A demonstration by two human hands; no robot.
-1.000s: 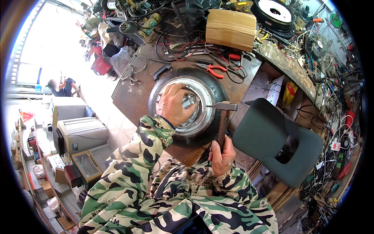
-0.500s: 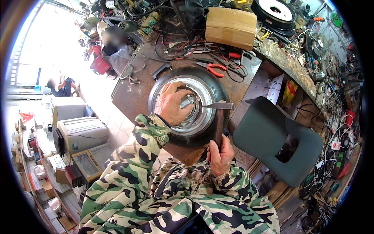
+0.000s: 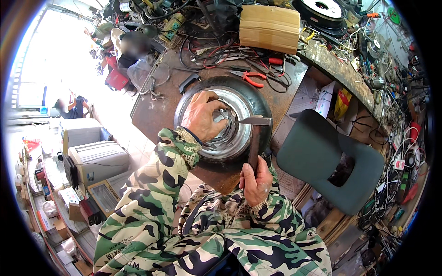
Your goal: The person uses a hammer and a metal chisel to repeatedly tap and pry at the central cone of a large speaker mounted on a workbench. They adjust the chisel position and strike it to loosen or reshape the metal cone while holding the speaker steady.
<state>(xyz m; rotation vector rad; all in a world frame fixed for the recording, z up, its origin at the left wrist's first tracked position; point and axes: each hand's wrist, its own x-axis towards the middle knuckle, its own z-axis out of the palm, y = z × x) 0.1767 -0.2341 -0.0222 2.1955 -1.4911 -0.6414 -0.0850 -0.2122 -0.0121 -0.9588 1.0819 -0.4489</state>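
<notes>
Scuffed brown worktable [image 3: 154, 108], dark-grey chair [image 3: 307, 148]; left hand [image 3: 203, 116] curled over silver-rimmed black wheel [image 3: 237, 138], grip unclear; right hand [image 3: 256, 183] clasps dark-handled metal hammer [image 3: 254, 143].

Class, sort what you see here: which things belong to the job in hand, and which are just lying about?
Job in hand:
hammer, held in the right hand
wheel, under the left hand

Apparently just lying about:
red-handled pliers, beyond the wheel
cardboard
chair, to the right
</notes>
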